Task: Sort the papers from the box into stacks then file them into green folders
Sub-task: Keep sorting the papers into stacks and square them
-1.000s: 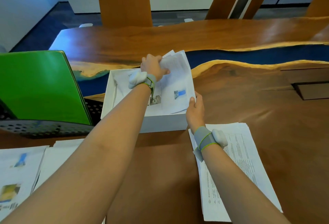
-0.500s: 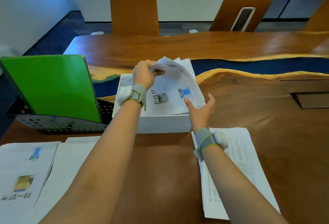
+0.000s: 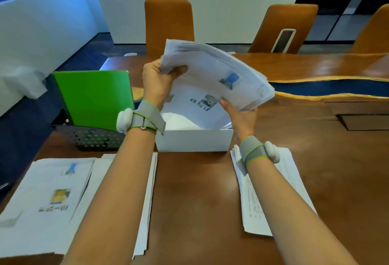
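A thick bundle of printed papers [image 3: 212, 71] is held up above the white box [image 3: 193, 140]. My left hand [image 3: 160, 81] grips the bundle's far left corner, and my right hand [image 3: 242, 115] holds its near right edge from below. More sheets lie inside the box under the bundle. Green folders [image 3: 94, 96] stand upright in a dark perforated rack [image 3: 90, 138] left of the box. Sorted stacks lie on the table: one with colour pictures [image 3: 46, 197] at near left, a second stack [image 3: 147, 197] beside it, and a text-only stack [image 3: 265, 193] under my right forearm.
The wooden table [image 3: 195, 191] has a blue resin strip [image 3: 328, 87] across the far right. Orange chairs [image 3: 168, 24] stand behind it. A recessed panel [image 3: 364, 121] sits in the tabletop at right.
Both hands have lifted the paper bundle up out of the box. My right hand moved from the sheet's edge to under the bundle. The view tilted upward.
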A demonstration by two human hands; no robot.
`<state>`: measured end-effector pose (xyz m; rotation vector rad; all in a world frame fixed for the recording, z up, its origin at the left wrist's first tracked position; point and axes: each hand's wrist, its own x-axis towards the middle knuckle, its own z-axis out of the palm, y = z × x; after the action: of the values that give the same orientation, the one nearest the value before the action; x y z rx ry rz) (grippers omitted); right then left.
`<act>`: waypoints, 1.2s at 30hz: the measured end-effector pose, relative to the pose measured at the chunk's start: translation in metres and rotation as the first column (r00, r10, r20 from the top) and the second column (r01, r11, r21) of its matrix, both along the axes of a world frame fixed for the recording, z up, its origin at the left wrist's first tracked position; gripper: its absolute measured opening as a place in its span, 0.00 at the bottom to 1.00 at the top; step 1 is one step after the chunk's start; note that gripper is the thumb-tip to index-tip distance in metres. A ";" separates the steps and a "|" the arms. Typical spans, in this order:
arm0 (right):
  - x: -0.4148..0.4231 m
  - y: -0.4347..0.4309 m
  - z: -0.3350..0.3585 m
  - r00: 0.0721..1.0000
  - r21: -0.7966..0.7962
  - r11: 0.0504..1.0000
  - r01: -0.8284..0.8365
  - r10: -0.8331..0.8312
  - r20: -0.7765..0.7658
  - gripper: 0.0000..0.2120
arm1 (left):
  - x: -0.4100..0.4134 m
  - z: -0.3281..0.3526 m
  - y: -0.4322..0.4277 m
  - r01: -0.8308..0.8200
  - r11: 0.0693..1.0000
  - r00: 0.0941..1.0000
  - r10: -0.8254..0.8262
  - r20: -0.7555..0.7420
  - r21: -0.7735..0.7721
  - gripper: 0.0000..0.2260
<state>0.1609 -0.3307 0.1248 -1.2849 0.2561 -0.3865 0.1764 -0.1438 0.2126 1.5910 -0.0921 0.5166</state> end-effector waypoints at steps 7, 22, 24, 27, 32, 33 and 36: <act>-0.041 0.003 0.015 0.993 0.018 0.999 -0.029 0.027 0.116 0.10 | -0.059 -0.009 0.007 -0.048 0.992 0.999 0.045 -0.023 -0.118 0.07; -0.121 0.000 -0.081 0.924 -0.517 0.821 -0.244 0.036 -0.380 0.18 | -0.139 -0.147 0.017 -0.145 0.989 0.807 0.100 -0.582 -0.031 0.13; -0.133 -0.002 -0.100 0.887 -0.512 0.801 -0.310 0.049 -0.460 0.17 | -0.147 -0.171 0.017 -0.139 0.990 0.740 0.107 -0.664 0.004 0.15; -0.146 -0.006 -0.125 0.842 -0.479 0.801 -0.360 0.057 -0.537 0.18 | -0.158 -0.202 0.014 -0.124 0.992 0.653 0.054 -0.756 -0.037 0.18; -0.153 -0.012 -0.142 0.801 -0.485 0.784 -0.388 0.026 -0.599 0.21 | -0.174 -0.223 0.004 -0.041 0.992 0.654 0.120 -0.747 0.123 0.20; -0.153 -0.012 -0.145 0.799 -0.471 0.794 -0.385 0.032 -0.600 0.20 | -0.178 -0.225 0.003 -0.028 0.989 0.666 0.128 -0.735 0.146 0.22; -0.156 -0.012 -0.153 0.796 -0.420 0.832 -0.363 0.043 -0.604 0.19 | -0.191 -0.233 0.001 0.046 0.987 0.679 0.082 -0.730 0.153 0.28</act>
<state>0.0050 -0.3426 -0.0282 -1.9429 0.5385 0.1680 -0.0144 -0.1427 -0.0207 1.8537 0.5158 -0.1649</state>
